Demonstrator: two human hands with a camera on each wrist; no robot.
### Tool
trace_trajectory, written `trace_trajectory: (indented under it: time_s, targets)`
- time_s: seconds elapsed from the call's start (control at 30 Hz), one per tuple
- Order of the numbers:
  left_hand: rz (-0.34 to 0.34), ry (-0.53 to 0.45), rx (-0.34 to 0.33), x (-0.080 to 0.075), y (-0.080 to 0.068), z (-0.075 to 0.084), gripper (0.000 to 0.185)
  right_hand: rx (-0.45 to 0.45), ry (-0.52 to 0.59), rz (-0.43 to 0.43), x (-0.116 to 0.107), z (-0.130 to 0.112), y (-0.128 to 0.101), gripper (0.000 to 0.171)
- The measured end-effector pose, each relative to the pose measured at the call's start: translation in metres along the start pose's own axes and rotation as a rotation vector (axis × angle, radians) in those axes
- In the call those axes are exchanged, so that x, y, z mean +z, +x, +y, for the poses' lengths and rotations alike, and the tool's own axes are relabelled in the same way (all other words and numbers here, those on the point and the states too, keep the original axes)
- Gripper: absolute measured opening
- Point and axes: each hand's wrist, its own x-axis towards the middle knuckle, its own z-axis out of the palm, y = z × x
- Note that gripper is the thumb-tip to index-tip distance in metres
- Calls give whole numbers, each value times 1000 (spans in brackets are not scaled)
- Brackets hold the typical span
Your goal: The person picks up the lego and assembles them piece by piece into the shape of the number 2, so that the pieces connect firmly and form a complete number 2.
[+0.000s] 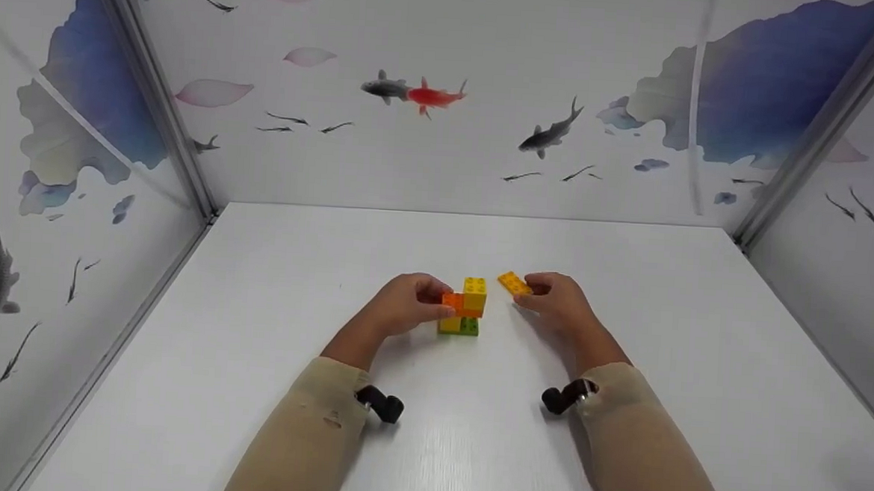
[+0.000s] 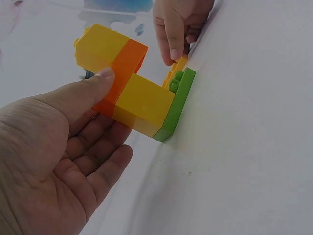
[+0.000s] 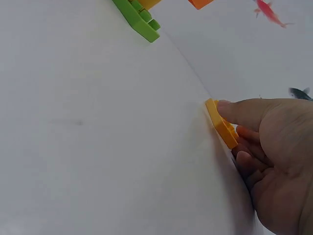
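A small stack of toy building bricks stands on the table. At its base lies a green plate [image 1: 470, 329] with bare studs on the right half. On the plate's left half sits a yellow brick [image 2: 144, 104], topped by an orange brick [image 2: 128, 59] that juts out to the right. Another yellow brick [image 1: 474, 295] crowns that overhang. My left hand [image 1: 408, 302] grips the orange brick from the left, thumb on its near face. To the right of the stack, my right hand [image 1: 556, 300] pinches a flat yellow-orange plate [image 3: 220, 122] by one end, close over the table.
The white table [image 1: 472, 427] meets a printed back wall [image 1: 441, 171] with fish pictures. Side walls with metal corner posts [image 1: 153, 88] close it in at left and right. Black clip-like mounts [image 1: 382, 405] stick out from both sleeves.
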Motion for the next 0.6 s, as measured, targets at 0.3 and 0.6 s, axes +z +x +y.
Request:
trace_trajectory:
  time_s: [0.3,0.6]
  targets:
    - [0,-9,-9,0,-1,1,29,-19,-21,9,1,0,-3,50]
    - [-4,-6,-4,0,1,0,30,13,10,8,-2,1,-1,51]
